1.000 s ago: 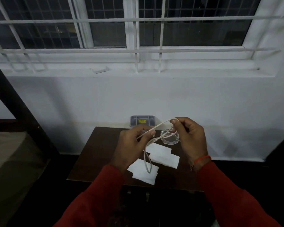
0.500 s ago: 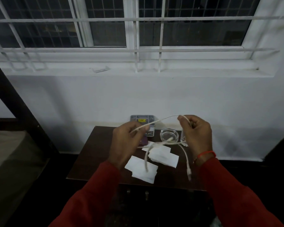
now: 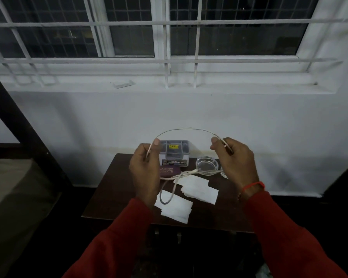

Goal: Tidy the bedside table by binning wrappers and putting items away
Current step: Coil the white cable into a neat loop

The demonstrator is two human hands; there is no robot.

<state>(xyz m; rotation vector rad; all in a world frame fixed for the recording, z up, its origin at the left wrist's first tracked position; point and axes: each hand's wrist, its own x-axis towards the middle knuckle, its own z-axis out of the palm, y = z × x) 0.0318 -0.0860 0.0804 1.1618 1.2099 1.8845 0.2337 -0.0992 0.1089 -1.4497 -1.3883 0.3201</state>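
Two hands, left (image 3: 144, 171) & right (image 3: 234, 161), each pinch the white cable (image 3: 186, 130), arched betw. them above the tabletop (image 3: 113, 189), prob. to coil it for storing.

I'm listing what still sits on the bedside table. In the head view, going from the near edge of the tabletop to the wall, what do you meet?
Near stack of white papers → far stack of white papers → maroon card → clear glass dish → grey plastic box.
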